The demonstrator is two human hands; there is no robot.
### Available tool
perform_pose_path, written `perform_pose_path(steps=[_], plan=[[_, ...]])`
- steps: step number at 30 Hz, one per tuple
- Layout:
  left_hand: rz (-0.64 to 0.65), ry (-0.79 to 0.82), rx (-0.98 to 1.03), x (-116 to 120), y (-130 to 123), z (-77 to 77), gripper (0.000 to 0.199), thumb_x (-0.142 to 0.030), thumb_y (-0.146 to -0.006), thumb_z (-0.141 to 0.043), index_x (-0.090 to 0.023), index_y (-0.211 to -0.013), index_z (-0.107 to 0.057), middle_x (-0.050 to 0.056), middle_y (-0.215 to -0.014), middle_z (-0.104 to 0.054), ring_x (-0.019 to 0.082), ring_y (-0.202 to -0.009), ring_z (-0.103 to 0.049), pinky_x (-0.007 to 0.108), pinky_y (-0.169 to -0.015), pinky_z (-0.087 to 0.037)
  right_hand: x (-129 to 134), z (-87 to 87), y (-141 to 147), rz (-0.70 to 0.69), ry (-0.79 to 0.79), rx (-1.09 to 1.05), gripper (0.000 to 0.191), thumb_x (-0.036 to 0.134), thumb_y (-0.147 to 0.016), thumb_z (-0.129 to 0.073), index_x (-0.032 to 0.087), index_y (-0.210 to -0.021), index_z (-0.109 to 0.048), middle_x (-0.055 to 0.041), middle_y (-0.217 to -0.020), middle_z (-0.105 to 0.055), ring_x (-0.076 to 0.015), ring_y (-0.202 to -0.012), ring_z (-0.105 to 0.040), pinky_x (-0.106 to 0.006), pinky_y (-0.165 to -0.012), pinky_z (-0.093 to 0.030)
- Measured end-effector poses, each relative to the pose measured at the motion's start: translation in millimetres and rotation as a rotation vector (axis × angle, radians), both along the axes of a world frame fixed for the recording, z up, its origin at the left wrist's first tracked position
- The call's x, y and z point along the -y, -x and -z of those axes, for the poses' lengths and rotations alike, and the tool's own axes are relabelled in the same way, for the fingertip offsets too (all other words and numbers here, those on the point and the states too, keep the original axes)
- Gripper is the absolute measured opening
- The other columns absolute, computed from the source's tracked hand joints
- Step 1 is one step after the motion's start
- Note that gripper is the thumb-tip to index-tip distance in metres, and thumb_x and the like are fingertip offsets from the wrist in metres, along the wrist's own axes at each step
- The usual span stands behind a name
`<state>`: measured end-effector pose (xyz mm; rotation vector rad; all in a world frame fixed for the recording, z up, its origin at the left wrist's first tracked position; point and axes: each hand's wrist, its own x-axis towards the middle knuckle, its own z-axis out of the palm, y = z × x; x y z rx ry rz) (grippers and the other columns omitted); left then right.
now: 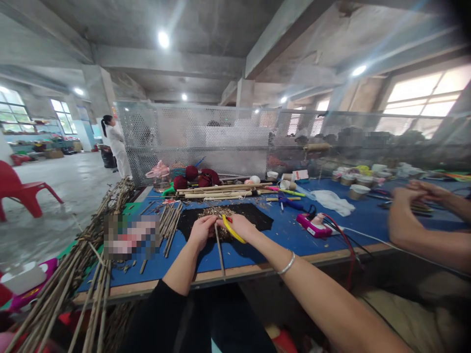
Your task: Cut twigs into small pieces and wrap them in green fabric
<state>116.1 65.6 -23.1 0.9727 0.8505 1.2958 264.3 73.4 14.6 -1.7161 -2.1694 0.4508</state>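
Note:
Over a black cloth (pixel 263 219) strewn with wood shavings, my two hands meet. My left hand (pixel 202 231) is closed, its fingertips pinching the upper part of a thin stick (pixel 220 255) that slants down to the table's front edge. My right hand (pixel 237 228) wraps round a cutting tool with yellow handles (pixel 234 231), its fingertips close to the top of the stick. The tool's jaws are too small to make out. Left of the cloth lie several cut sticks (pixel 170 226) on the blue table (pixel 253 256).
Long branches (pixel 59 294) lean along the left. Behind the cloth lie bamboo rods (pixel 224 194) and dark red yarn balls (pixel 191 172). A pink power strip (pixel 314 226) with cables sits to the right. Another person's hands (pixel 412 193) work at the far right; a person in white (pixel 117 144) stands back left.

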Motion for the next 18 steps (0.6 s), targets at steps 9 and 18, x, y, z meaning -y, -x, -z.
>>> perform_pose_path(steps=[9,18], plan=[[0.007,-0.005,0.031,-3,1,2.9,0.037,-0.041,-0.060,-0.072,-0.012,-0.082,-0.064,-0.005,-0.048,-0.045,0.003,-0.038,-0.035,0.016,-0.037,-0.022,10,-2.8,-7,0.016,-0.030,-0.008,0.048,0.068,-0.065,-0.054,0.022,-0.077,-0.065,-0.0069,-0.075,-0.067,-0.0248,-0.072,-0.064,-0.027,-0.055,-0.041],[0.179,-0.051,0.115,1,-2,0.1,0.036,-0.045,-0.063,-0.071,-0.016,-0.078,-0.054,-0.006,-0.056,-0.047,0.004,-0.042,-0.043,0.014,-0.034,-0.028,15,-2.6,-2,0.039,-0.037,-0.036,0.055,0.066,-0.066,-0.054,0.018,-0.093,-0.059,-0.0110,-0.092,-0.067,-0.0269,-0.083,-0.063,-0.030,-0.064,-0.044]])
